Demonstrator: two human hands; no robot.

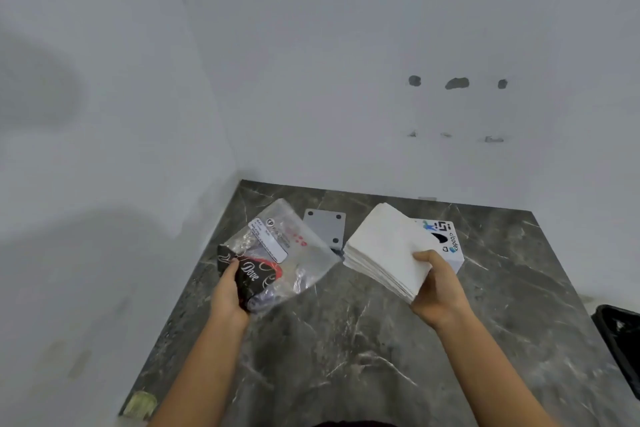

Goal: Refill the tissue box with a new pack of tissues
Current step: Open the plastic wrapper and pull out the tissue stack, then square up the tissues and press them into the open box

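Observation:
My right hand (438,291) grips a thick stack of white tissues (384,248) by its near corner and holds it tilted above the counter. Behind the stack stands the white tissue box (450,243) with a dark oval slot and coloured print, partly hidden by the tissues. My left hand (230,291) pinches the clear plastic wrapper (287,253), which has a black and red printed end and a white label. The wrapper looks empty and hangs open toward the back.
A dark marbled counter (346,340) fills the lower view, meeting white walls at the back and left. A grey metal plate with holes (323,227) lies between wrapper and tissues. A black object (620,333) sits at the right edge.

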